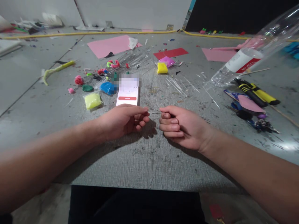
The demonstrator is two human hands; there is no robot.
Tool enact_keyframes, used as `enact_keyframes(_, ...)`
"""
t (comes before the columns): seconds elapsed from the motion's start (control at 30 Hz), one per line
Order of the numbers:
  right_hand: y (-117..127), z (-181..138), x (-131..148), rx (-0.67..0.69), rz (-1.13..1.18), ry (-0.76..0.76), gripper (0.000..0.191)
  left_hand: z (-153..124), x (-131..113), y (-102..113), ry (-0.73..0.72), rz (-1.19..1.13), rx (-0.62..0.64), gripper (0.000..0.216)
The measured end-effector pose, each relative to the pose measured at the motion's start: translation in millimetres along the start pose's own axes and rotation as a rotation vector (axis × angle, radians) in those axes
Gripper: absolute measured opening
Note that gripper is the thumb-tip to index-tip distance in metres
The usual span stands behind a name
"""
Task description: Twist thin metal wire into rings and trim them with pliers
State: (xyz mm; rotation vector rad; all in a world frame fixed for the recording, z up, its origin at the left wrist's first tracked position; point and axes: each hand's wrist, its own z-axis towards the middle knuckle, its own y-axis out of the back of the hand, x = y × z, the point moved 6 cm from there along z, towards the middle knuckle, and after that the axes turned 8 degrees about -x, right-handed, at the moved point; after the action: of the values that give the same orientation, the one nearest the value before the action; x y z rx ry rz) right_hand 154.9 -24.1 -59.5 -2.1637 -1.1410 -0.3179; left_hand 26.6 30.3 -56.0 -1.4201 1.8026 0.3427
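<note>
Between my two hands a short piece of thin silvery wire (pixel 154 111) is stretched, its strands bowed slightly apart in the middle. My left hand (pixel 127 119) pinches one end between thumb and forefinger, the other fingers loosely curled. At the opposite end, my right hand (pixel 184 126) pinches the wire too, with its remaining fingers folded into the palm. Both hands hover just over the grey table (pixel 144 168). Right behind my left hand lies a phone (pixel 127 93) with a lit screen.
Left of the phone are blue clay (pixel 108 88), a pale yellow packet (pixel 92 101) and small coloured clay pieces. Loose wires (pixel 176 85) lie beyond my hands. On the right are a plastic bottle (pixel 244 63) and yellow-black pliers (pixel 254 91). Pink paper (pixel 109 45) lies farther back.
</note>
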Motion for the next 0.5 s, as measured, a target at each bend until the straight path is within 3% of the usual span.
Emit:
enact_keyframes(0.23,1,1,-3,0.002,-0.080,0.033,0.048,-1,-2,-1,0.016,-0.099,-0.044,0.026)
enact_keyframes(0.4,4,8,5,0.032,-0.211,0.347,0.037,-1,-4,3,-0.077,-0.070,-0.025,0.021)
enact_keyframes(0.5,1,8,8,0.118,-0.289,0.480,0.032,0,-5,3,-0.148,-0.060,0.008,0.016)
